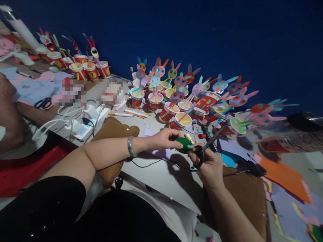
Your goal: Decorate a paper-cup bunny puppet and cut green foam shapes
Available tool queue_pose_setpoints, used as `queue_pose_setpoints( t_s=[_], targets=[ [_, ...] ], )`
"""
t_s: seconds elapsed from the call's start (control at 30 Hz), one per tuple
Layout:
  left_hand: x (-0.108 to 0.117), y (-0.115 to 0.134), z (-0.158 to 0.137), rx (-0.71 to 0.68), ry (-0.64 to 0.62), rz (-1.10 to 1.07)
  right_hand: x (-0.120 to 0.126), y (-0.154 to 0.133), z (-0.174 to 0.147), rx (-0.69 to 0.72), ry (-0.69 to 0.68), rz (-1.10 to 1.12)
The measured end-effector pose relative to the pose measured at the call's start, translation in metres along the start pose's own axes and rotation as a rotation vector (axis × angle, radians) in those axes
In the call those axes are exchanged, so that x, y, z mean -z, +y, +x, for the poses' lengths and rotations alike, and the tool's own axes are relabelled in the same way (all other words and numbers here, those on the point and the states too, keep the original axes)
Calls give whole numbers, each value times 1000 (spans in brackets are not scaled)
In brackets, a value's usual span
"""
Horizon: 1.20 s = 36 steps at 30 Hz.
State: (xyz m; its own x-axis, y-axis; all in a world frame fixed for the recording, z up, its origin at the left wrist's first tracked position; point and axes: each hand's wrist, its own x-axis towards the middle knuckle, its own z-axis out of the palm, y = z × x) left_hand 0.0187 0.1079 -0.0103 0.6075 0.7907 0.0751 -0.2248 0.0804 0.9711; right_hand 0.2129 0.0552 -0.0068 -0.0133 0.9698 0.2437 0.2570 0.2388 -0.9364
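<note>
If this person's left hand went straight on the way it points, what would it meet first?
Beyond the green rounded paper-like piece it holds, the left hand would probably meet the right hand, holding black-handled metal scissors; depth is unclear.

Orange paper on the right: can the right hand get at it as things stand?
Probably not straight away: the orange paper looks within reach and mostly uncovered, but the right hand is holding the scissors, so it would likely need freeing first.
</note>
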Motion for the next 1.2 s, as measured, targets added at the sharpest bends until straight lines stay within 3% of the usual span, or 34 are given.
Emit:
queue_pose_setpoints(
  t_s=[0.23,0.53,0.9,1.2],
  targets=[
    [-4,-9,0,-8,-135,-76,1,14,-1,-82,77,74],
    [-4,-6,0,37,70,31,0,15,0,-67,24,90],
    [-5,-2,1,29,15,-13,2,16,0,-102,103,42],
    [-6,2,-1,-1,93,49,0,11,0,-90,75,28]
  ],
)
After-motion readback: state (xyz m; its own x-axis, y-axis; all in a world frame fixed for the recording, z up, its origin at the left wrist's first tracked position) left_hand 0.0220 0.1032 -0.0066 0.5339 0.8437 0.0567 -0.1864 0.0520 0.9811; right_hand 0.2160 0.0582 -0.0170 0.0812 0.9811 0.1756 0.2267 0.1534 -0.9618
